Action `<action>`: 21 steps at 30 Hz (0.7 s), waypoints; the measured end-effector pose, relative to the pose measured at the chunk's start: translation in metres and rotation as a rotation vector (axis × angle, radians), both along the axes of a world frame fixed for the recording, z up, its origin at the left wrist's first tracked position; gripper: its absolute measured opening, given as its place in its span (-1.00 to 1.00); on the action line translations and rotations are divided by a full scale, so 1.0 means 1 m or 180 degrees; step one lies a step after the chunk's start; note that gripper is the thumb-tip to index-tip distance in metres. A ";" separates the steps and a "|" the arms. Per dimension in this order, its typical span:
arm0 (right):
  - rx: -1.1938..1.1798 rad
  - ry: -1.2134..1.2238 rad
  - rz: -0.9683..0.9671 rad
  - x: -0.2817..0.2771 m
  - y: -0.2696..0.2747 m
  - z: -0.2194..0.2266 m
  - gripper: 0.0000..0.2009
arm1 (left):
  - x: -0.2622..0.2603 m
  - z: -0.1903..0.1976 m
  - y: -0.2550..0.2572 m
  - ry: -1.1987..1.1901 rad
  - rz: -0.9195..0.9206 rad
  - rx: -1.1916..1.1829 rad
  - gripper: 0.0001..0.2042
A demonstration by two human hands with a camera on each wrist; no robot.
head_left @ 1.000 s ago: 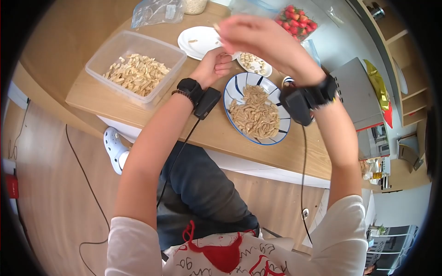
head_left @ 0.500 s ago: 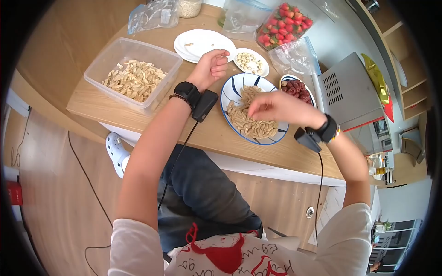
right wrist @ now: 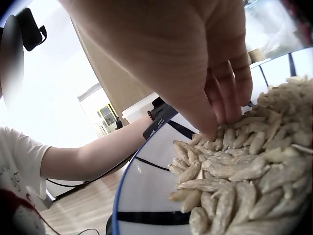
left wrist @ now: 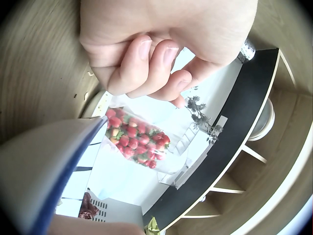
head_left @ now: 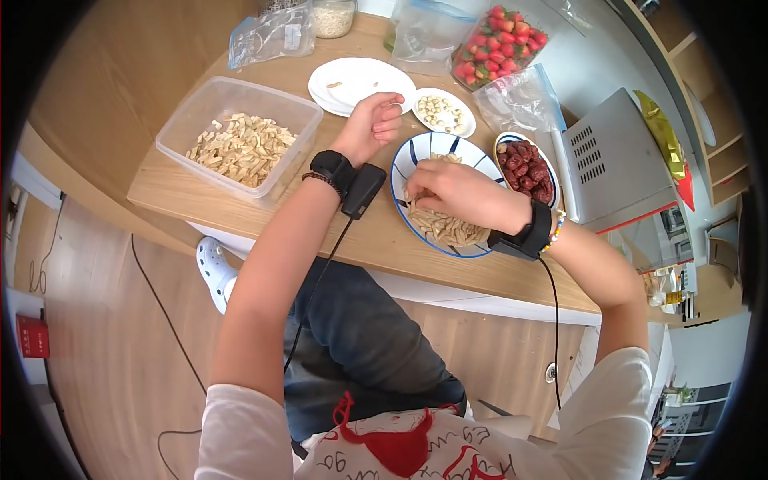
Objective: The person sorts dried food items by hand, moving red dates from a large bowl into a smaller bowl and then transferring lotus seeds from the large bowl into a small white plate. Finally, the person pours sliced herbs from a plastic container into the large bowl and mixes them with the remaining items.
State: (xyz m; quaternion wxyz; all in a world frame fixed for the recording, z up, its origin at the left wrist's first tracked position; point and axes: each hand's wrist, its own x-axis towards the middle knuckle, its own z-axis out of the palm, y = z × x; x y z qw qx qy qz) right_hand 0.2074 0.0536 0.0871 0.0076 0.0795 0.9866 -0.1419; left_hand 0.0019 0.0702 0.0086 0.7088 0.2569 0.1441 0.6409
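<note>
A white bowl with dark stripes and a blue rim (head_left: 480, 157) holds a heap of beige, spindle-shaped dried pieces (head_left: 460, 234). My right hand (head_left: 464, 192) reaches down into this heap. In the right wrist view its bent fingers and thumb touch the dried pieces (right wrist: 234, 169), and none shows lifted between them. Just left of the bowl, my left hand (head_left: 374, 124) hangs with loosely curled fingers, in front of the white plates (head_left: 352, 80). Nothing shows in it in the left wrist view. A few small bits lie on the upper plate.
A clear plastic box (head_left: 192, 112) with pale slices stands at left. Behind the bowl is a small dish of round cream seeds (head_left: 440, 112); right of it, a bowl of red dates (head_left: 526, 168). Strawberries (head_left: 500, 44), plastic bags (head_left: 520, 100) and a grey appliance (head_left: 608, 152) stand farther back and right.
My right hand has come down from above the white plates, where it held up a small pale piece, to the heap in the bowl. My left hand has hardly moved.
</note>
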 end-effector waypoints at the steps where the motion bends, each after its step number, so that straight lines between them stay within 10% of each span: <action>1: 0.0022 -0.0054 0.0005 0.001 0.000 0.000 -0.87 | 0.001 0.000 0.000 0.0007 0.0000 -0.0008 -0.87; 21: -0.0496 -0.0268 -0.0339 0.000 0.012 0.001 -0.90 | 0.001 0.003 -0.003 0.0067 0.0090 -0.0076 -0.87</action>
